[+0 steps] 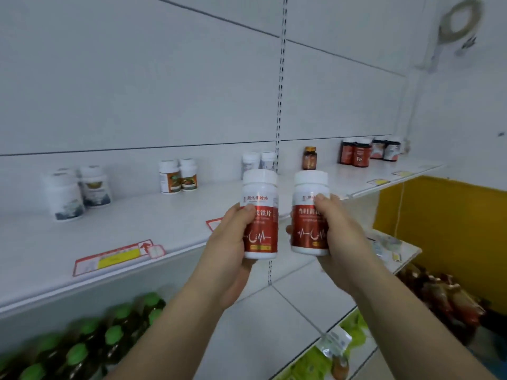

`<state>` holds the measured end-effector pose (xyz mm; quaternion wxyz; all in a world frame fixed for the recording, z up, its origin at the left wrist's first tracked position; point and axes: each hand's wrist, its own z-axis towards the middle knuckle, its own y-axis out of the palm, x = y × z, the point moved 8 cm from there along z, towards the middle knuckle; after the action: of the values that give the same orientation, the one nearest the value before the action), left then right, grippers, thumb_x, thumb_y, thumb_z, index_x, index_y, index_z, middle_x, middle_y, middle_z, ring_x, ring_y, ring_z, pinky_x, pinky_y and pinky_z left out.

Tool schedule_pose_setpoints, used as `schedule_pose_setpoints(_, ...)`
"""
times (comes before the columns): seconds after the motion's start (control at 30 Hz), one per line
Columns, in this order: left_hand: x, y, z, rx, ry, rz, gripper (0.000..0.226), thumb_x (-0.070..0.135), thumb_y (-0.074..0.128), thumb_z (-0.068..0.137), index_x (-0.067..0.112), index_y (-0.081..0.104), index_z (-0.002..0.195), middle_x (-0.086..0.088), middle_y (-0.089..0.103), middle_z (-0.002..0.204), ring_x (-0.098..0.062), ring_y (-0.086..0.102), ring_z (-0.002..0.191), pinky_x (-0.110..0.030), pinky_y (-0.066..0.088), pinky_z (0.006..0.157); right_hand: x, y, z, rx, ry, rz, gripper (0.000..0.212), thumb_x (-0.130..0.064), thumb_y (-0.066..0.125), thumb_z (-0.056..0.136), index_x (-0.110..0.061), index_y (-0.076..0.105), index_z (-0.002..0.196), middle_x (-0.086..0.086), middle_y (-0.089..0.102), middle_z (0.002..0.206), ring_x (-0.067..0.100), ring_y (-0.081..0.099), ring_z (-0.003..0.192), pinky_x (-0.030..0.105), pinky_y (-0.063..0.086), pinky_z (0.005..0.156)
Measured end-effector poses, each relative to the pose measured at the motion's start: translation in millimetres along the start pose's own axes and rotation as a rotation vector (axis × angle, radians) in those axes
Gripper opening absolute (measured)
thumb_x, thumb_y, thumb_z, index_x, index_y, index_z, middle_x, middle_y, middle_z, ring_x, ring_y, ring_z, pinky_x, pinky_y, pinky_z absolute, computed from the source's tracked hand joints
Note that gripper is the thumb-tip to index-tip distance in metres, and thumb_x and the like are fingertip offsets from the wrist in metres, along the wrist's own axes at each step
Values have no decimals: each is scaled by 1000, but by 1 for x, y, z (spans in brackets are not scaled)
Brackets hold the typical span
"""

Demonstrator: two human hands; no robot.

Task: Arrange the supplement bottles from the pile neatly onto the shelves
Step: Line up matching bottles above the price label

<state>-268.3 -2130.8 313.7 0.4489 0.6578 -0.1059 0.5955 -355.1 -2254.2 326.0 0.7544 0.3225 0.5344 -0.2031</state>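
My left hand (229,249) grips a white supplement bottle with a red label (261,215), held upright in front of the white shelf (137,229). My right hand (338,231) grips a second, matching red-label bottle (309,215) just to the right of the first. Both bottles hover side by side at the shelf's front edge, near the slotted upright post (279,91). Bottles stand in small groups along the shelf: white ones at the left (65,196), a pair with orange labels (178,176), two white ones behind my held bottles (259,160), a small amber bottle (310,158), and dark red ones at the far right (356,152).
Red and yellow price tags (118,256) line the shelf's front lip. Green-capped bottles (90,344) fill the lower shelf at left. Green packets (343,344) lie on a lower right shelf. A pile of dark bottles (441,297) sits at lower right before a yellow wall (444,223).
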Motion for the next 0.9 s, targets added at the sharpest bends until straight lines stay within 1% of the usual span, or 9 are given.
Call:
schedule_pose_setpoints(0.13,8,-13,-8,190,63,39,25,29,44,95,15,58,110,-19,64,109,-23,58,90,-34,47,74,10,16,22,-175,25,33,13,-29,49,97,-23,58,104,10,66,91,28,64,85,49,52,82)
schedule_pose_setpoints(0.33,8,-7,-19,338,137,62,20,30,43,96,19,56,106,-17,63,110,-25,57,94,-35,48,79,14,19,29,-309,64,52,15,-32,50,96,-23,57,107,10,65,97,30,62,91,47,52,83)
schedule_pose_setpoints(0.47,17,3,-28,365,191,85,23,34,41,98,19,57,105,-16,64,106,-22,59,90,-34,50,77,8,24,22,-372,66,53,15,-32,50,96,-25,57,108,10,65,98,29,62,90,46,52,82)
schedule_pose_setpoints(0.57,29,2,-39,382,228,106,27,36,39,98,19,59,105,-15,66,102,-21,60,88,-34,50,77,2,37,12,-415,57,73,15,-31,49,96,-25,56,108,8,65,94,29,63,88,40,52,73)
schedule_pose_setpoints(0.67,43,-13,-54,419,256,106,30,37,39,98,17,59,107,-15,66,103,-21,60,87,-34,50,75,-2,61,-1,-465,30,77,15,-31,50,96,-25,57,108,3,66,89,26,64,85,38,51,72)
schedule_pose_setpoints(0.73,54,-28,-68,442,284,106,31,37,39,97,15,59,108,-13,68,99,-18,62,83,-32,51,73,-3,82,-12,-501,21,94,17,-31,50,96,-25,57,110,4,66,91,25,65,86,40,53,76)
schedule_pose_setpoints(0.8,68,-47,-87,458,316,130,30,37,44,93,16,58,109,-9,70,96,-17,65,82,-32,51,75,-2,109,-24,-553,24,83,21,-33,49,96,-25,55,115,5,66,95,24,66,88,41,55,80)
schedule_pose_setpoints(0.87,83,-71,-113,493,352,167,35,38,49,87,15,57,113,-7,71,94,-15,68,81,-32,51,75,2,143,-40,-615,30,89,20,-33,49,96,-28,55,114,3,67,95,21,66,87,40,55,80)
schedule_pose_setpoints(0.9,92,-87,-128,527,368,181,35,37,49,87,16,57,114,-5,71,92,-13,68,78,-31,50,73,5,163,-49,-649,38,101,19,-33,49,96,-29,55,114,3,67,94,20,66,85,41,55,80)
